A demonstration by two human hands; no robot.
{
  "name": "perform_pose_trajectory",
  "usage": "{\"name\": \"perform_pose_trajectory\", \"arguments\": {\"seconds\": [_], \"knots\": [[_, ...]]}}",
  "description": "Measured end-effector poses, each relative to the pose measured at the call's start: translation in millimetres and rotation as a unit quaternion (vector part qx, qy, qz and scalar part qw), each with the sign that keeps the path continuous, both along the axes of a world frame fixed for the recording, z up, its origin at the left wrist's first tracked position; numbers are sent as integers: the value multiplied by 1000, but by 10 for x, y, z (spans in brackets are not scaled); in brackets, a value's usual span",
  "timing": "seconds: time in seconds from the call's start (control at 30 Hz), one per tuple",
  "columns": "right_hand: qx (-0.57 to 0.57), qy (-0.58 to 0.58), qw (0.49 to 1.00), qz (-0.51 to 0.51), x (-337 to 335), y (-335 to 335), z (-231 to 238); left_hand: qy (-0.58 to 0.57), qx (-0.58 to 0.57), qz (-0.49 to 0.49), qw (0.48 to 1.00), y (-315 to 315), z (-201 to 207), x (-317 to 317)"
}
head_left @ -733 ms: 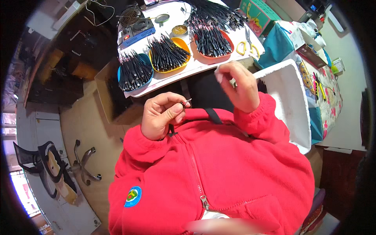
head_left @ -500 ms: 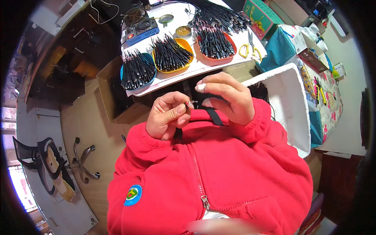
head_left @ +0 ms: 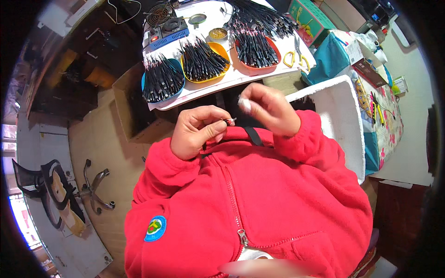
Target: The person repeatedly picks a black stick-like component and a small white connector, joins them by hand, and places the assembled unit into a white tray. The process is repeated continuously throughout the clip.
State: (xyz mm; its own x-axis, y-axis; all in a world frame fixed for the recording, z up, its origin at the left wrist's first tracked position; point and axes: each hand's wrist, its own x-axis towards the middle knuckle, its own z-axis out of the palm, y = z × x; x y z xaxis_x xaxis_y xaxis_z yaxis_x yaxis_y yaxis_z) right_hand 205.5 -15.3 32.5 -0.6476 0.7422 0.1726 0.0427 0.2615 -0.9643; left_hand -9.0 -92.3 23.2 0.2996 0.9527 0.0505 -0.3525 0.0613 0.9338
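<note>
In front of my chest my left hand [head_left: 197, 132] is closed, thumb against forefinger. It pinches a small cable end [head_left: 230, 121] with red and pale stripped wires; the rest of the cable is hidden by the hand. My right hand [head_left: 273, 111] is a little to the right, apart from the cable end. White coverings wrap its fingertips, which are drawn together in a pinch; whether anything is between them is too small to make out. Beyond the hands, black cables with pinkish wire ends [head_left: 162, 81] fill a blue tray, and more lie in a yellow tray [head_left: 226, 72] and an orange-red tray [head_left: 259, 72].
On the white table [head_left: 194, 95] are a blue-based heater with a fan [head_left: 169, 37], a small tin [head_left: 218, 34], yellow-handled scissors [head_left: 296, 55] and a heap of black cables [head_left: 264, 18]. A white foam box [head_left: 345, 125] stands at my right, a cardboard box [head_left: 127, 106] at left.
My right hand's fingers have drawn together from a wider spread. The left hand has shifted slightly, still pinching the cable end.
</note>
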Motion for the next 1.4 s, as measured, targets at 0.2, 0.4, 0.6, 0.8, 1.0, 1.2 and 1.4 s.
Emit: {"name": "perform_pose_trajectory", "arguments": {"seconds": [0.2, 0.4, 0.6, 0.8, 1.0, 1.2, 1.4], "knots": [[298, -45, 947, -109, 66, -25, 9, -204, -97, -50, 973, -1, -62, -10], [514, 63, 852, -77, -82, -52, 63, -298, -160, -110, 935, -9, -131, 24], [568, 49, 820, -52, -136, 5, 107, -294, -189, -106, 931, 1, -147, 14], [310, 5, 950, 24, -63, -38, 59, -59, -81, -33, 994, 53, -104, 8], [-447, 137, 874, 132, 13, -96, -160, 389, 405, 90, 823, 85, -64, 40], [-81, 116, 989, 36, 22, -107, -107, -49, 5, -2, 999, 0, -89, 20], [270, 122, 955, 31, -88, -27, 4, -265, -125, -104, 950, 16, -146, 87]]}}
